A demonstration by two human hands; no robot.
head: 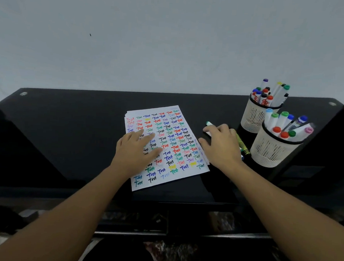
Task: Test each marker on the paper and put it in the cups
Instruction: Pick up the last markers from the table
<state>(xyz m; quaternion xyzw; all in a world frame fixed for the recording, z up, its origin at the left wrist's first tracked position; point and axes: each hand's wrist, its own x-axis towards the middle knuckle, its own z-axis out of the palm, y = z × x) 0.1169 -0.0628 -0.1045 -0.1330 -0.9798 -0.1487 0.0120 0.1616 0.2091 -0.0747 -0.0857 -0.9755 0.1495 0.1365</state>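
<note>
A white paper (185,172) covered with rows of coloured "Test" marks lies mid-table. My left hand (135,149) rests flat on its left half, fingers spread. Just right of the sheet, my right hand (221,146) hovers over loose markers on the table, fingers relaxed and partly covering them. A green-capped white marker (209,123) pokes out beyond its fingertips, and a green crayon-like stick (243,147) lies along its right side. Two mesh cups at the right hold several capped markers: the near cup (271,153) and the far cup (252,120).
The black table (67,125) has a front edge near my forearms and a pale wall behind it. A dark post (326,138) rises along the right side next to the cups. Patterned floor shows below the table.
</note>
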